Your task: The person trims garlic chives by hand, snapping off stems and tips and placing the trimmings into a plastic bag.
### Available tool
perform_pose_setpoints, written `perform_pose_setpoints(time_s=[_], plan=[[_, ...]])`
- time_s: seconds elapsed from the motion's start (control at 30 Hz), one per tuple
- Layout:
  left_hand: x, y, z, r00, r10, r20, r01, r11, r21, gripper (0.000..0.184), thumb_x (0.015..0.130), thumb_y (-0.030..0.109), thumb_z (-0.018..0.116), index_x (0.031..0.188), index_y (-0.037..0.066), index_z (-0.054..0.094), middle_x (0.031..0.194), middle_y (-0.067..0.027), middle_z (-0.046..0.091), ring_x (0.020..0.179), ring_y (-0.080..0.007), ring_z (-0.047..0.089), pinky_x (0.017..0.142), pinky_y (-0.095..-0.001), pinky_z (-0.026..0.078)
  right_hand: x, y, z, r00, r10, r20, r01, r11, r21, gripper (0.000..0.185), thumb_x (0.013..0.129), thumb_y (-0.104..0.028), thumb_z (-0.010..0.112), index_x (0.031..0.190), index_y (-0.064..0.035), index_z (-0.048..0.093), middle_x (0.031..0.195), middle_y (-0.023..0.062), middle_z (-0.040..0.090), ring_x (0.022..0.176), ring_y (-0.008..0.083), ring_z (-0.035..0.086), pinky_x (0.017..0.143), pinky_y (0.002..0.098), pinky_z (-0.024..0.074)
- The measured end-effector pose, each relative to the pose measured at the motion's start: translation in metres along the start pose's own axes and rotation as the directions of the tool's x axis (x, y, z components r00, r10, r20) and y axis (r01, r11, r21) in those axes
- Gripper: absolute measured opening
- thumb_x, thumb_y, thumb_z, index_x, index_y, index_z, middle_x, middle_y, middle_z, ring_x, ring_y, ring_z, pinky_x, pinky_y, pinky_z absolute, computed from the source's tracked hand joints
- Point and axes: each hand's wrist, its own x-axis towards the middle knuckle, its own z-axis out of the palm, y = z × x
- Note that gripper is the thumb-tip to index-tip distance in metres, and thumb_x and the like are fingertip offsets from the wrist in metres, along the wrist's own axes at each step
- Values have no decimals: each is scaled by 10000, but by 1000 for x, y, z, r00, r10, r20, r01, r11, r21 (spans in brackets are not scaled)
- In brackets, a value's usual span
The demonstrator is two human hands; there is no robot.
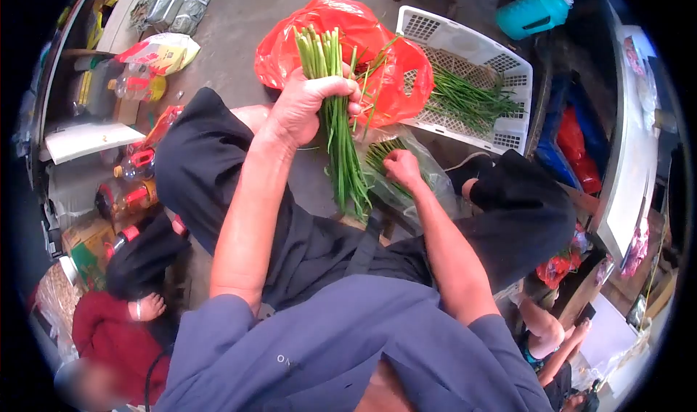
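My left hand (308,103) is wrapped round a bunch of long green vegetable stalks (341,151), chive-like, with pale thick ends up and thin leafy ends hanging down. Lower and to the right, my right hand (403,169) is closed, its fingers at more green stalks (381,151) lying in a clear plastic bag (439,187). Its fingertips are partly hidden. Behind the bunch spreads an open red plastic bag (406,71), with some loose stalks across it. A white plastic basket (508,132) beside it contains more thin greens (472,100).
A turquoise jug (534,13) lies beyond the basket. Bottles (134,164) and a cardboard box (87,249) stand on the left. Wrapped bundles (174,2) lie at the far left. One person in a red sleeve (109,332) sits lower left; another person's arm (559,354) shows lower right.
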Motion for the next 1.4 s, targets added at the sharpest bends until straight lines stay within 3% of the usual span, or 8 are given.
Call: perform_pose_setpoints(time_s=[0.03, 0.17, 0.4, 0.5, 0.9, 1.0, 1.1, 1.4], plan=[[-1, 1, 3, 1000, 9, -15, -9, 1000, 30, 179, 794, 52, 638, 949, 32, 551, 763, -79, 607, 651, -189, 608, 652, -331, 516, 3, 1, 2, 996, -39, -82, 36, 999, -41, 243, 741, -218, 605, 855, -18, 683, 847, 205, 675, 813, 360, 659, 751, 466, 506], [-1, 1, 10, 999, 15, -28, -13, 996, 85, 182, 787, 63, 678, 921, 34, 558, 730, -59, 595, 606, -162, 593, 591, -293, 487, 16, -14, 4, 948, -132, -289, 115, 991, -75, 242, 780, -207, 585, 888, -1, 650, 860, 255, 649, 866, 427, 622, 763, 508, 492], [3, -5, 11, 999, -6, -37, 9, 995, 101, 147, 793, 62, 681, 884, 36, 569, 703, -48, 595, 575, -151, 583, 565, -287, 482, 18, -35, 7, 900, -222, -375, 174, 972, -157, 237, 796, -213, 612, 939, -29, 655, 873, 233, 651, 860, 422, 625, 744, 517, 494], [5, -6, 12, 1000, -12, -27, 15, 994, 104, 141, 797, 67, 678, 881, 38, 569, 699, -48, 594, 572, -149, 580, 558, -294, 483, 14, -41, 4, 943, -93, -321, 20, 974, -224, 214, 800, -199, 608, 940, -46, 663, 880, 220, 655, 859, 410, 629, 741, 507, 499], [4, -9, 15, 1000, 8, -26, -3, 980, 198, 153, 796, 103, 708, 839, 34, 578, 676, -46, 588, 571, -144, 580, 534, -307, 482, -26, -55, -57, 925, -275, -263, 220, 950, -220, 204, 777, -230, 641, 867, -57, 699, 846, 173, 668, 811, 362, 642, 704, 452, 501], [4, -13, 15, 1000, -16, -4, 16, 985, 173, 141, 791, 86, 706, 823, 31, 581, 675, -44, 591, 565, -140, 583, 523, -301, 482, -37, -68, -74, 927, -294, -235, 258, 951, -172, 188, 781, -212, 670, 846, -38, 697, 764, 145, 675, 698, 283, 661, 657, 401, 506], [5, -21, 12, 999, -28, -23, 32, 981, 192, 134, 779, 63, 708, 815, 27, 584, 687, -46, 600, 560, -139, 589, 516, -296, 484, -47, -97, -94, 978, -203, -45, 200, 852, 483, 164, 852, -156, 698, 881, 4, 684, 703, 11, 642, 621, 77, 577, 581, 236, 476], [0, -35, 27, 963, -172, 209, 104, 948, 300, 229, 758, 58, 735, 956, 11, 629, 807, -33, 638, 671, -131, 601, 615, -271, 497, -72, -162, -124, 970, -231, -76, 215, 665, 715, 238, 885, -262, 682, 858, -26, 672, 707, 11, 629, 596, 78, 565, 571, 228, 470]])
